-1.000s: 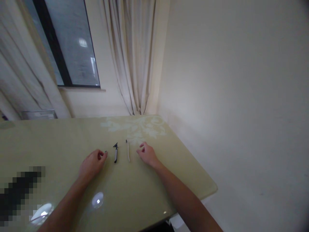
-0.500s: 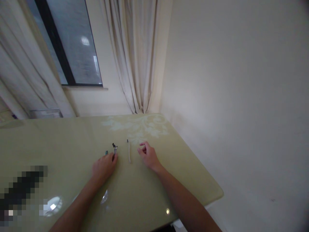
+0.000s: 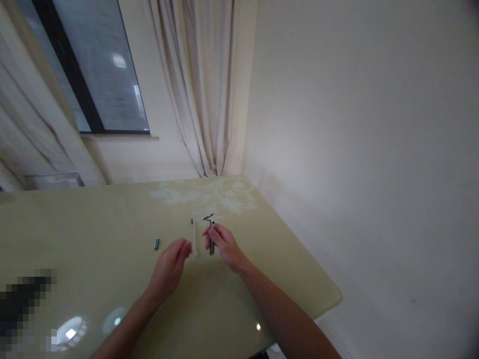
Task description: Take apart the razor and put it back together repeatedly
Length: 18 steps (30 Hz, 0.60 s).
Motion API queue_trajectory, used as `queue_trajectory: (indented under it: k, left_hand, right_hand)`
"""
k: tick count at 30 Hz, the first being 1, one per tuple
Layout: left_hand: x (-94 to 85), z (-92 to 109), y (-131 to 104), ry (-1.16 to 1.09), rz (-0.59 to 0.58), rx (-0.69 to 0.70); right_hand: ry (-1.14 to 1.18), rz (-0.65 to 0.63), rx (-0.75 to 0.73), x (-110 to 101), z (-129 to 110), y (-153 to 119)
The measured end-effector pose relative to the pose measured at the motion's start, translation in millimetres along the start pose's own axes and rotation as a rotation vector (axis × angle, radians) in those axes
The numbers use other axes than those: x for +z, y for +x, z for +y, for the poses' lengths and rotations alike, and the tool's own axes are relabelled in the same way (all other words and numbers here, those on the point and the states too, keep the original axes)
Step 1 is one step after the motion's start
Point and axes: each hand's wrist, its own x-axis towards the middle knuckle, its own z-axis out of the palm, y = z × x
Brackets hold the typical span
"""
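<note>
My right hand is closed around a small dark metallic tool, which looks like a razor with a thin black head at its top. To its left a thin white stick with a dark tip, like a toothbrush, lies on the table. My left hand is just left of that stick, its fingers curled together; whatever they hold, if anything, is hidden. Farther left, a small dark green item lies by itself on the table.
The glossy yellowish table has a pale floral pattern near its far corner. Behind it hang curtains beside a window, and a plain wall rises on the right. A pixelated dark patch covers the lower left.
The dark tool has passed from my left hand to my right hand, which has closed on it. My left hand has moved right, away from the small green item, and the view has shifted slightly.
</note>
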Motion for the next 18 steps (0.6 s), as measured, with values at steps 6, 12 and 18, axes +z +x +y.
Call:
queue_trajectory:
  k: [6,12,18]
  left_hand:
    - [-20.7,9.8,1.8,-0.456,-0.126,-0.205]
    - [-19.0,17.3,-1.9,-0.550,-0.190,-0.287]
    - [-19.4,3.9,-0.5,-0.526,-0.263,-0.195]
  right_hand:
    - [0.050,-0.272,0.143,-6.5,-6.8,-5.3]
    - [0.009,-0.339,0.198,-5.3,-6.1,-8.4]
    - [-0.003,-0.425,0.234,-8.9,-13.8,-9.9]
